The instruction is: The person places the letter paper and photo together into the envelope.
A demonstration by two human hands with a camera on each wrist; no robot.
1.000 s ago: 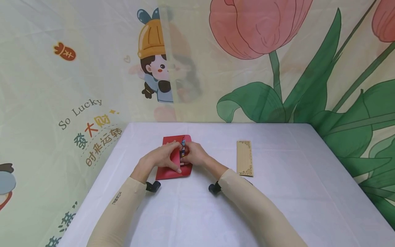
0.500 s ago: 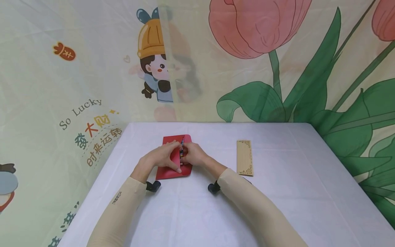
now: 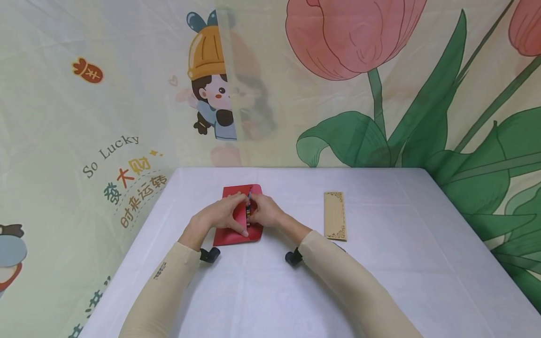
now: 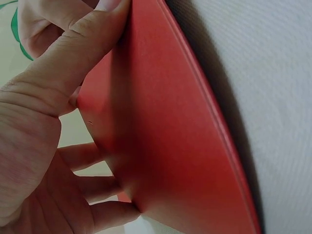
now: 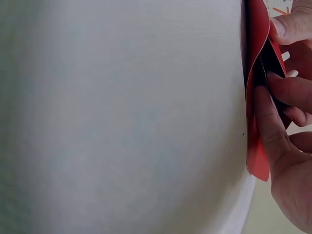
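A red envelope [image 3: 237,237] lies on the table with its mouth toward the right. My left hand [image 3: 221,212] holds the upper layer up, thumb at its near edge and fingers at its far edge. In the left wrist view the red paper [image 4: 170,112] bows under that grip. My right hand [image 3: 268,211] pinches a thin card with a colourful print [image 3: 248,209] at the mouth, and only a narrow strip of it shows. In the right wrist view the right fingers [image 5: 271,124] reach into the dark gap between the layers; the rest of the card is hidden there.
A tan card with an ornamental brown border [image 3: 335,216] lies flat on the white table [image 3: 380,263], right of the hands. Behind the table hangs a printed cloth [image 3: 270,94] with tulips and a cartoon figure.
The printed card shows a narrower strip at the envelope's mouth than a second ago. My right fingers have shifted slightly there, while the left hand and the envelope stay in place.
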